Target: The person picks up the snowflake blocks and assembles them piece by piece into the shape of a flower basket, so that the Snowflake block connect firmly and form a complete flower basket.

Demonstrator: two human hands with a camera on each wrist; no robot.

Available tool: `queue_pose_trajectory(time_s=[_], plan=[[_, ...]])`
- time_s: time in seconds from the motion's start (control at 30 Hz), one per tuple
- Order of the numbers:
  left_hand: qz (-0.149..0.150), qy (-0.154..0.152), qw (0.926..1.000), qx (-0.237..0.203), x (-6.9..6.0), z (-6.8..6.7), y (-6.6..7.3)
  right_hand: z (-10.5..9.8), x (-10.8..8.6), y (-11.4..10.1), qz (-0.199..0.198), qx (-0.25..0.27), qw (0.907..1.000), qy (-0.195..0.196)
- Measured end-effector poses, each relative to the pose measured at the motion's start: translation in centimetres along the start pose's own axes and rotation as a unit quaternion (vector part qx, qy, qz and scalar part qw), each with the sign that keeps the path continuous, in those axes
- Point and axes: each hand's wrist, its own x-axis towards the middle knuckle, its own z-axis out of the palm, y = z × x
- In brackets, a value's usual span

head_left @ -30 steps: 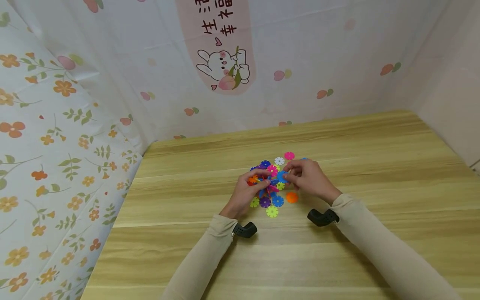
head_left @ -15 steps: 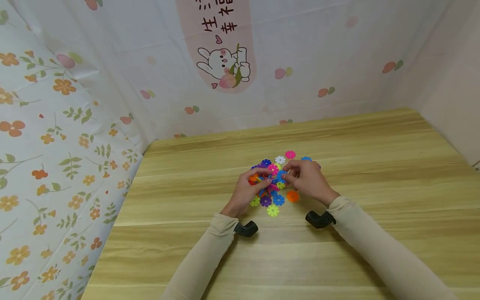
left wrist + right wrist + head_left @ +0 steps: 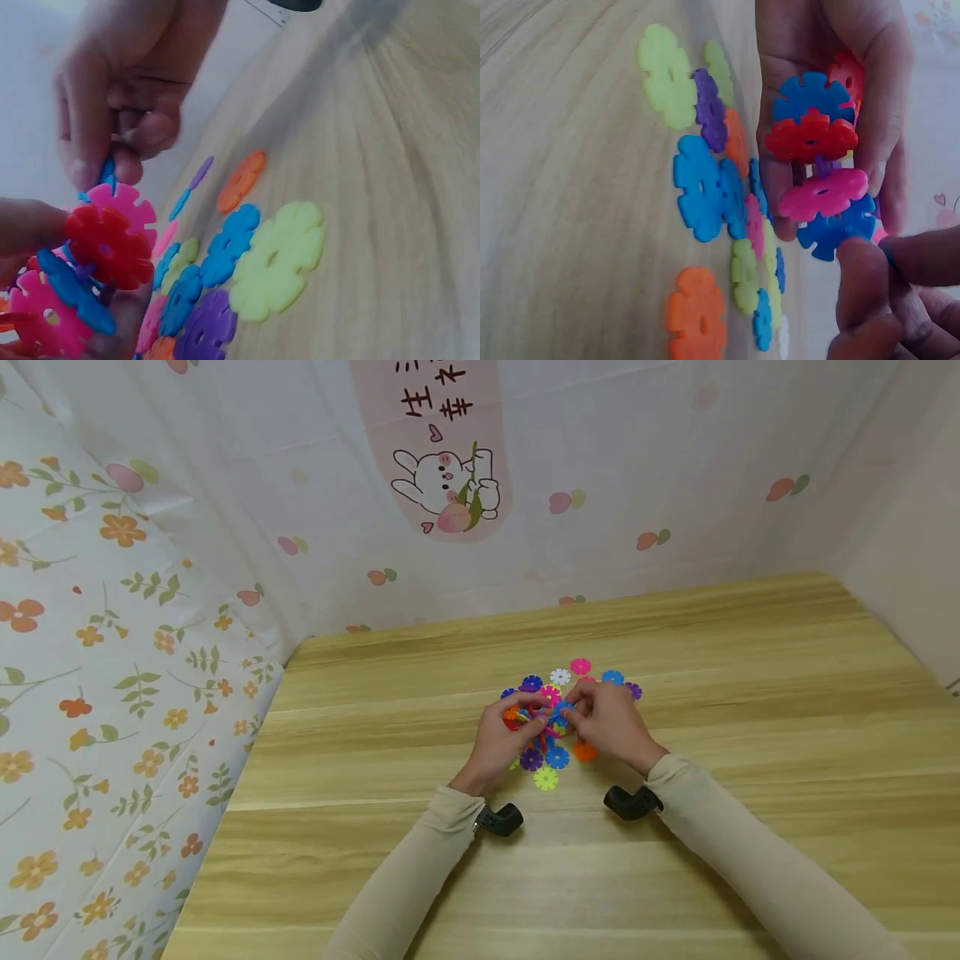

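My left hand grips a cluster of joined snowflake discs in red, pink, blue and purple; a red disc faces the left wrist view. Between thumb and fingertip, my right hand pinches a blue snowflake disc at the cluster's edge. That blue disc meets a pink disc of the cluster; whether their slots are locked I cannot tell. Both hands are just above the loose discs on the table, and the left fingers hide part of the cluster.
Loose discs lie flat below and around the hands: a yellow-green disc nearest me, an orange disc, a white disc and several others. The wooden table ends at a patterned cloth behind.
My right hand has moved slightly left with the blue disc, closer to the left hand. The left hand has shifted a little right. Discs behind the right hand show more.
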Motion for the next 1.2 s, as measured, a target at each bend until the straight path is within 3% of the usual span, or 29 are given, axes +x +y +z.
queue_pose_trajectory(time_s=[0.13, 0.27, 0.4, 0.53, 0.7, 0.93, 1.2], plan=[[-0.015, -0.009, 0.9996, -0.023, 0.5, -0.6, -1.4, -0.1, 0.0, 0.4, 0.014, 0.023, 0.9995, -0.016], [-0.052, 0.018, 0.9967, -0.059, 0.9, -1.3, -3.1, -0.7, 0.1, 1.0, 0.022, 0.034, 0.9987, -0.03], [-0.073, 0.046, 0.9922, -0.091, 0.8, -1.8, -3.5, -1.5, 0.0, 1.6, 0.008, -0.044, 0.9959, -0.079], [-0.071, 0.054, 0.9907, -0.102, 0.6, -2.0, -3.6, -1.6, -0.5, 1.7, -0.004, -0.142, 0.9803, -0.138], [-0.067, 0.054, 0.9905, -0.107, 0.7, -2.1, -3.5, -1.4, -0.9, 1.1, -0.008, -0.192, 0.9684, -0.159], [-0.07, 0.065, 0.9896, -0.108, 0.6, -1.9, -2.7, -0.8, -1.0, 1.1, -0.028, -0.153, 0.9783, -0.137], [-0.067, 0.07, 0.9877, -0.123, 0.6, -1.5, -3.0, -0.1, -0.5, 0.4, -0.038, -0.012, 0.9981, -0.047]])
